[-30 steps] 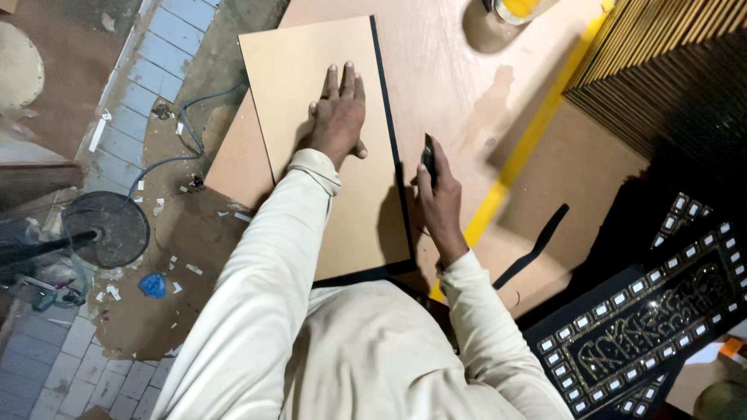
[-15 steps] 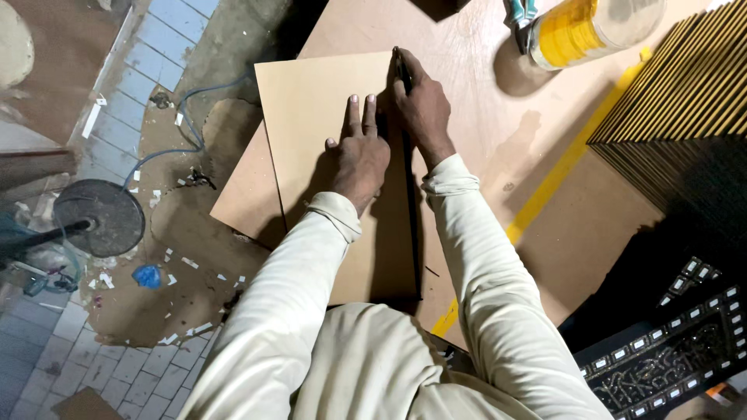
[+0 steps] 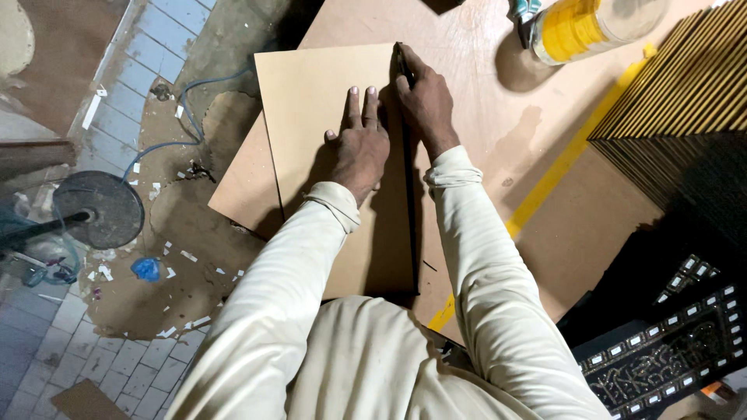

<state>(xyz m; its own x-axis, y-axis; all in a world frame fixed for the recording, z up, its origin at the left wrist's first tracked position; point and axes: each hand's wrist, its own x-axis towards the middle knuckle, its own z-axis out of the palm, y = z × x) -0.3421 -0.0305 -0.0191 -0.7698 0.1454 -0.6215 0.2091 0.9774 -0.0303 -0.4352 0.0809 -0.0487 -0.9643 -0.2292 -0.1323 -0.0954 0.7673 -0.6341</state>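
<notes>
Starting over at the far left, there's a round black fan base (image 3: 99, 208) down on the tiled floor, with bits of scrap and a blue cable (image 3: 183, 109) trailing past it. Not part of the action, just clutter.

Moving in, the main thing is a thin tan board (image 3: 311, 117), a flat rectangular sheet lying on the bigger brown worktable (image 3: 482, 148), with its left side hanging a bit over another sheet underneath. It looks like pressed fibreboard to me: stiff, fairly light, smooth-faced, so I'd guess it slides easily if nothing pins it. Edges and corners on that stuff chip, so I'd lift it by two opposite long edges rather than a corner.

The left hand (image 3: 359, 148) is flat on the board, palm down, fingers stretched out and close together pointing away, pressing it in place, not gripping anything.

Just right of it, the right hand (image 3: 424, 105) is curled around a slim dark tool (image 3: 401, 62), fingers closed tight on it, tip at the far right corner of the board. A dark line (image 3: 410, 218) runs along the board's right edge; can't tell if it's a cut or a straightedge.

Further right: a yellow stripe (image 3: 545, 187) on the table, a yellow-labelled container (image 3: 591, 27) far right, and stacked dark slatted panels (image 3: 685, 101).
</notes>
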